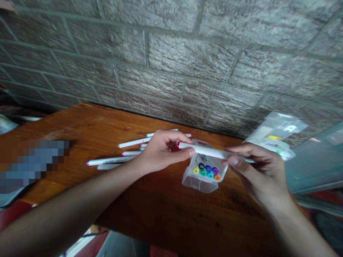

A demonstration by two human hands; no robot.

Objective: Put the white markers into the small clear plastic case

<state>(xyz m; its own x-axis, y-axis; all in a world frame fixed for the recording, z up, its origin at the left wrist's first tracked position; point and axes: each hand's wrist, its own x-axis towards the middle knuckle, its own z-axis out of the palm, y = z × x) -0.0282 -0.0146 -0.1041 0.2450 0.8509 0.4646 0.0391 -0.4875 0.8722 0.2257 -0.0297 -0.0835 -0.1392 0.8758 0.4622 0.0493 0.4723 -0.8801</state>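
Observation:
A white marker with a red end (206, 151) lies crosswise between my two hands. My left hand (162, 151) grips it near the red end, and my right hand (254, 167) pinches it towards the other end. Below the marker, a clear plastic box (199, 184) stands tilted on the wooden table, holding markers with several coloured caps (205, 171). Several loose white markers, one with a purple tip (107, 161) and one with a green band (160, 133), lie to the left, partly behind my left hand.
The orange-brown wooden table (61, 126) runs up against a grey brick wall (171, 60) at the back. A clear plastic bag with labels (276, 134) sits at the table's right end, near a grey glassy panel (316, 167). A pixelated patch (32, 164) covers something at the left.

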